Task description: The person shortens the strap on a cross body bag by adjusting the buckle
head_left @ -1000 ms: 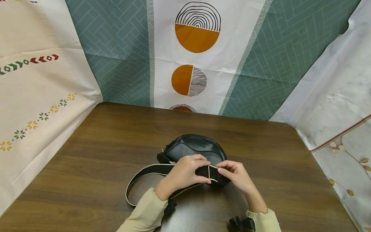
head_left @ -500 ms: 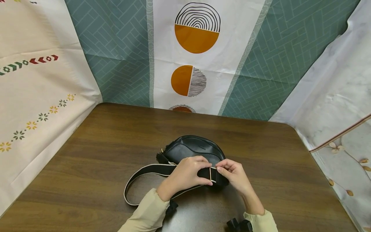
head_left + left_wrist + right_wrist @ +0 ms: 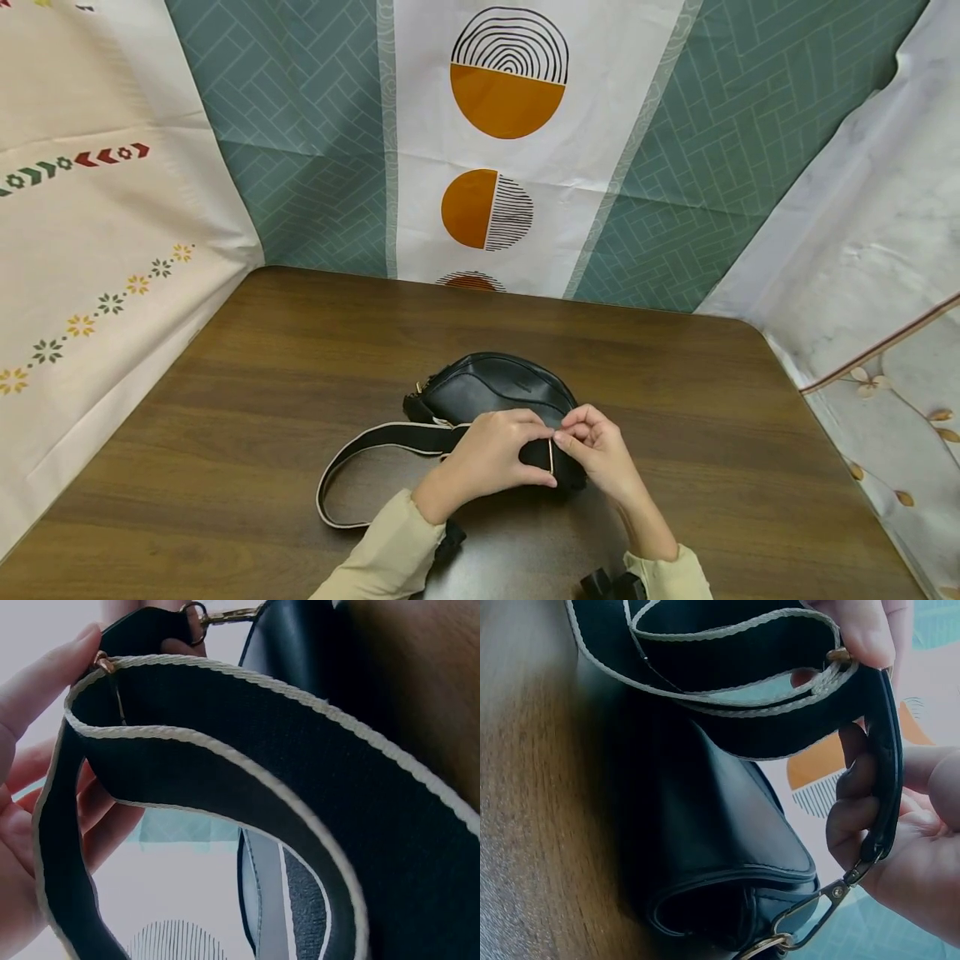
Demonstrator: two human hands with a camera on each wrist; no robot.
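A black handbag (image 3: 487, 392) with a curved top lies on the table in the head view. Its black strap (image 3: 360, 450), edged in cream, loops out to the left. My left hand (image 3: 487, 454) pinches the strap at a thin gold slider buckle (image 3: 551, 457), thumb below and fingers above; the left wrist view shows that buckle (image 3: 105, 664) with doubled strap passing through it. My right hand (image 3: 600, 450) pinches the strap just right of the buckle. In the right wrist view its fingers curl about the strap's black leather end (image 3: 886, 765), which hangs from a gold swivel clasp (image 3: 821, 904).
The brown wooden table (image 3: 262, 375) spreads around the bag. Patterned cloths hang behind and at both sides, such as the green and white one (image 3: 315, 167). Black wrist mounts (image 3: 450, 542) sit at both cuffs.
My left hand has shifted slightly right with the buckle, and my right hand has come left, so the fingertips now meet. The strap loop and bag have drifted slightly left.
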